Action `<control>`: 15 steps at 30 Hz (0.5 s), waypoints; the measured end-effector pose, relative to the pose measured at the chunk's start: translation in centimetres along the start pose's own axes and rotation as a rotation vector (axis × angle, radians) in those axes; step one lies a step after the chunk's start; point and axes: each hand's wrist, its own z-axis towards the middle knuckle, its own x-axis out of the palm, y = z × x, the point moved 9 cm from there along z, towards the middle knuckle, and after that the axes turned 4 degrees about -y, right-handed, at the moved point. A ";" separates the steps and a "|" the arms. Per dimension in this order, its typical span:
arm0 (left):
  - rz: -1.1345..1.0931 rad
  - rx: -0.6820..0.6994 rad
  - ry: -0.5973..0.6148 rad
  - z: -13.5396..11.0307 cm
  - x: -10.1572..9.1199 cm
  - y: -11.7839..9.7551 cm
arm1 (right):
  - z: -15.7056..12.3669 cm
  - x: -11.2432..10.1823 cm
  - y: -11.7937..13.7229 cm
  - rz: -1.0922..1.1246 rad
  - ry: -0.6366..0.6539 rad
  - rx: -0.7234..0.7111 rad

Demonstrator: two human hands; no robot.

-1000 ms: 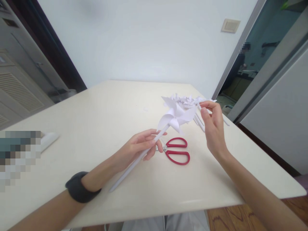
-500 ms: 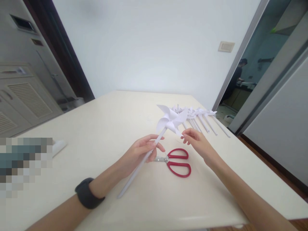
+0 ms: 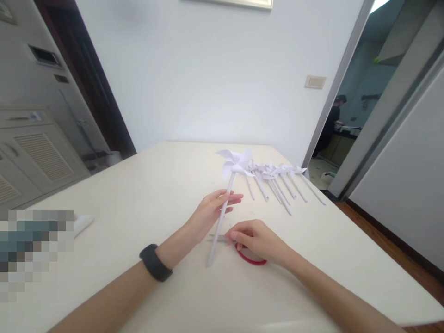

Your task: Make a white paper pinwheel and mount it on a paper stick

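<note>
My left hand (image 3: 212, 209) grips the white stick of a paper pinwheel (image 3: 234, 163) and holds it nearly upright, its lower end near the cream table (image 3: 145, 194). A black band is on that wrist. My right hand (image 3: 257, 239) lies curled over the red-handled scissors (image 3: 248, 258) on the table, with its fingers on the handles. The blades stick out to the left, behind the pinwheel's stick.
Several finished white pinwheels (image 3: 277, 178) lie in a row at the table's far right edge. A small white object (image 3: 83, 223) lies at the left beside a blurred patch. A person stands far off through the doorway (image 3: 335, 122) at the right.
My right hand has come down from the pinwheel's vanes onto the scissors. My left hand has tipped the pinwheel more upright. The view has tilted up.
</note>
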 end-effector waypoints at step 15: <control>-0.008 0.027 0.006 0.7 1.2 0.3 | 0.5 0.0 -1.0 0.038 -0.065 0.097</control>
